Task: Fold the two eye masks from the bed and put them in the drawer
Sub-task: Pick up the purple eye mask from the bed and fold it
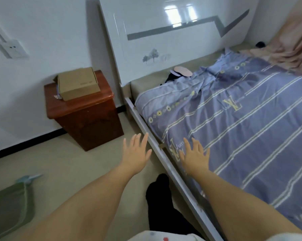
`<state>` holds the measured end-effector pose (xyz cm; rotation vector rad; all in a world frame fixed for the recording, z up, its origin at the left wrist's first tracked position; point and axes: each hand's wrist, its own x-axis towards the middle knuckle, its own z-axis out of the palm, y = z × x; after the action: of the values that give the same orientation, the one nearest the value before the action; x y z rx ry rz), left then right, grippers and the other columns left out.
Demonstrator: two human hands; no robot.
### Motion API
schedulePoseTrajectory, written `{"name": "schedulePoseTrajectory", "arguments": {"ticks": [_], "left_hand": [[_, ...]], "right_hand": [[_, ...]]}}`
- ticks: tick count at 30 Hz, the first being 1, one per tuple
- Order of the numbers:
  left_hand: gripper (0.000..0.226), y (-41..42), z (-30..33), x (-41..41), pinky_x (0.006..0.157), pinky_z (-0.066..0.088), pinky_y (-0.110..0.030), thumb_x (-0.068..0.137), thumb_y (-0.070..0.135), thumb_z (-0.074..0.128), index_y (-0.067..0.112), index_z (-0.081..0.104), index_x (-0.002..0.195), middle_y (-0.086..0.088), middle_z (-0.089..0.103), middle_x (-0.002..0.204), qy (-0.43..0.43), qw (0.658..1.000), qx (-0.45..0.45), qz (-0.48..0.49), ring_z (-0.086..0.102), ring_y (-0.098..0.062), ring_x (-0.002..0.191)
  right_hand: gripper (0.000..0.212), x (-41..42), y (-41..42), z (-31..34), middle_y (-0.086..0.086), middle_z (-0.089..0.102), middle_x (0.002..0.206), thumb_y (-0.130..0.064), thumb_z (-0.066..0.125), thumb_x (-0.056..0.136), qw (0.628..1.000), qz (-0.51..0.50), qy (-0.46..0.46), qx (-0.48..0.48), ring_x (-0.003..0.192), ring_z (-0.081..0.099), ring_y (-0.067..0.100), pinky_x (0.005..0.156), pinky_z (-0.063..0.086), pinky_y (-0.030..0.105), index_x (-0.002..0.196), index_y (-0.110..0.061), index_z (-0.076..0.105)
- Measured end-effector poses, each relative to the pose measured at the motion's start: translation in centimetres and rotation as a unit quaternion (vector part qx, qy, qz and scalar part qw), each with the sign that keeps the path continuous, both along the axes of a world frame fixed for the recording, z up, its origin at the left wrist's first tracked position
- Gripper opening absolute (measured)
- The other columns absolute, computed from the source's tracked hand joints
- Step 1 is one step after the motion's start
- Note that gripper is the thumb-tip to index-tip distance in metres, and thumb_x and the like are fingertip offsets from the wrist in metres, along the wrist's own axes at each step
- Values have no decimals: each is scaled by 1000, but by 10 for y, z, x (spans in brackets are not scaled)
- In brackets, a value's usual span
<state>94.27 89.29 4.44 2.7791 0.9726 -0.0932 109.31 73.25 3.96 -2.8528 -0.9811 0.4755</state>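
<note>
Head view: both grips released, left hand (136,153) and right hand (194,156) far from the 2 eye masks (179,73) by the headboard (164,40); I risk grabbing only 1, or snagging the quilt (242,122).

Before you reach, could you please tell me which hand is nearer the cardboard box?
Left. The left hand hovers over the floor below the cardboard box; the right hand is over the bed.
</note>
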Motion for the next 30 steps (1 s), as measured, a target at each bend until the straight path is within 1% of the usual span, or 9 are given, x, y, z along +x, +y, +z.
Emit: {"name": "schedulePoseTrajectory", "arguments": {"ticks": [7, 12, 16, 19, 22, 24, 26, 28, 30], "left_hand": [[63, 133, -2, 142, 117, 9, -52, 95, 46, 29, 24, 3, 148, -10, 16, 156, 38, 997, -60, 20, 10, -24, 145], [61, 202, -15, 240, 109, 33, -44, 96, 45, 30, 19, 10, 148, -14, 27, 151, 85, 980, -181, -10, 27, -30, 138], [56, 253, -50, 331, 107, 36, -43, 96, 41, 33, 19, 18, 145, -11, 35, 148, 84, 944, -313, 52, 39, -29, 132], [40, 289, -80, 406, 98, 43, -39, 96, 42, 33, 22, 36, 130, -4, 56, 121, 63, 914, -387, 106, 57, -23, 102], [47, 334, -125, 491, 100, 43, -41, 96, 39, 35, 14, 38, 136, -14, 55, 130, 29, 884, -439, 154, 55, -31, 113], [35, 361, -154, 546, 92, 49, -45, 96, 31, 40, 9, 51, 120, -19, 61, 116, -28, 858, -474, 195, 59, -33, 104], [19, 382, -174, 595, 70, 51, -35, 95, 29, 42, 13, 54, 95, -11, 61, 86, -83, 812, -526, 238, 59, -24, 79], [21, 397, -191, 637, 63, 47, -29, 95, 37, 43, 17, 49, 96, -2, 55, 80, -105, 776, -567, 256, 56, -15, 74], [32, 406, -209, 667, 69, 50, -32, 92, 46, 43, 16, 48, 102, -3, 59, 90, -122, 745, -595, 276, 58, -16, 81]], "right_hand": [[57, 153, 133, -18, 5, 5, 159, -48, 23, 96, 999, 8, 38, -8, 145, 3, 24, 115, 4, 59, 147, -29, 7], [55, 241, 194, -28, 6, 8, 158, -44, 22, 96, 998, -20, 61, -28, 144, 6, 24, 115, 4, 56, 147, -28, 8], [54, 306, 226, -58, 7, 10, 157, -42, 25, 96, 991, -73, 100, -48, 144, 8, 25, 115, 7, 56, 146, -26, 11], [54, 354, 258, -92, 6, 10, 157, -42, 25, 96, 985, -111, 121, -56, 144, 7, 25, 115, 7, 56, 146, -28, 11], [52, 406, 306, -141, 4, 7, 158, -43, 25, 96, 980, -141, 134, -44, 145, 1, 23, 115, 4, 57, 145, -29, 15], [53, 436, 336, -178, 3, 4, 158, -45, 25, 95, 977, -149, 145, -47, 144, -3, 23, 114, 2, 59, 145, -31, 13], [54, 452, 357, -213, 1, 1, 158, -49, 24, 94, 970, -172, 160, -53, 144, -5, 23, 111, 0, 64, 144, -35, 10], [50, 452, 367, -242, 2, 7, 157, -48, 28, 94, 967, -218, 130, -21, 143, -4, 20, 109, -3, 69, 141, -36, 18], [43, 443, 370, -260, 6, 23, 153, -39, 38, 93, 964, -255, 57, 44, 141, 4, 18, 106, -1, 73, 134, -34, 32]]}}
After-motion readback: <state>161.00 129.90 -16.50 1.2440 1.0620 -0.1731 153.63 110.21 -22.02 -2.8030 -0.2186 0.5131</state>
